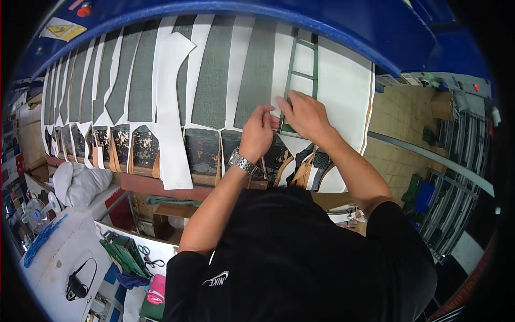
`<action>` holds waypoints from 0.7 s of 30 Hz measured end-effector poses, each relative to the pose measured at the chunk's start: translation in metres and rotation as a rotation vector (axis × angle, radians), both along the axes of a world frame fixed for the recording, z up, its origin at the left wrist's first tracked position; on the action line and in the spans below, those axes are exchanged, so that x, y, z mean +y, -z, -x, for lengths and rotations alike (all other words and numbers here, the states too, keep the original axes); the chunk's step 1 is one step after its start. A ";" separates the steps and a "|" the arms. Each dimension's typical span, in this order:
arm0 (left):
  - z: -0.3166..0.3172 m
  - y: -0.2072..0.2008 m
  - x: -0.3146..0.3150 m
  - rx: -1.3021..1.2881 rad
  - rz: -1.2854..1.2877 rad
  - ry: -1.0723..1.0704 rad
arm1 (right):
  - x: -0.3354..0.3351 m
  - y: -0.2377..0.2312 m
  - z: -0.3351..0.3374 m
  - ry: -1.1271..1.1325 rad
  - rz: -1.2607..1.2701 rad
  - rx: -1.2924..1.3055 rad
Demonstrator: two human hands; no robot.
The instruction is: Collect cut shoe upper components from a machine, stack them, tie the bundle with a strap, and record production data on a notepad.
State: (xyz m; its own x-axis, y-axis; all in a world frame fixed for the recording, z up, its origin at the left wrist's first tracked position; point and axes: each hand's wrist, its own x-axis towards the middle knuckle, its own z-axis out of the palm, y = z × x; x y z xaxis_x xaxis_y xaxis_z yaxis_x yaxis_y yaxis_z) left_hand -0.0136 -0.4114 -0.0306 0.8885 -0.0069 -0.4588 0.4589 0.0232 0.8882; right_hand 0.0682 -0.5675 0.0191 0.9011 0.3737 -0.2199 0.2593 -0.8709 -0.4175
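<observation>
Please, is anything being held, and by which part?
It cannot be told for sure: the right hand covers the green frame near its lower end; the left hand is at its left side.

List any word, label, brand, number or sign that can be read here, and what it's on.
Black shirt: white logo with lettering; wording not copied here.
Blue machine: yellow-and-white warning label; any fine print is too small to read.

At my right hand [308,114] the ladder-like frame [315,67] is dark green, the sheet [346,102] beside it plain white, the beam [343,40] beyond deep blue.
</observation>
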 end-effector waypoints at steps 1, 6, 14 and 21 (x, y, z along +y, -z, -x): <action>-0.001 0.002 -0.001 0.021 0.008 -0.003 | 0.001 -0.001 -0.003 0.037 -0.018 0.076; -0.004 0.005 -0.001 0.108 -0.009 0.003 | 0.001 0.006 -0.010 0.052 0.016 0.225; -0.007 -0.007 0.000 0.057 -0.043 -0.031 | 0.004 0.012 -0.014 0.089 0.036 0.152; 0.002 -0.011 -0.003 -0.042 -0.109 -0.118 | -0.026 -0.088 -0.029 0.150 -0.226 0.064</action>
State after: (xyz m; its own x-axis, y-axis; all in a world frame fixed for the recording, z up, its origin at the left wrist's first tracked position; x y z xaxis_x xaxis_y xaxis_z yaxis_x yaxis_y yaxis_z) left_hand -0.0151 -0.4145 -0.0195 0.8986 0.1464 -0.4137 0.4211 -0.0223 0.9067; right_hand 0.0972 -0.5932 0.1070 0.9372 0.2828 -0.2040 0.1011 -0.7803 -0.6172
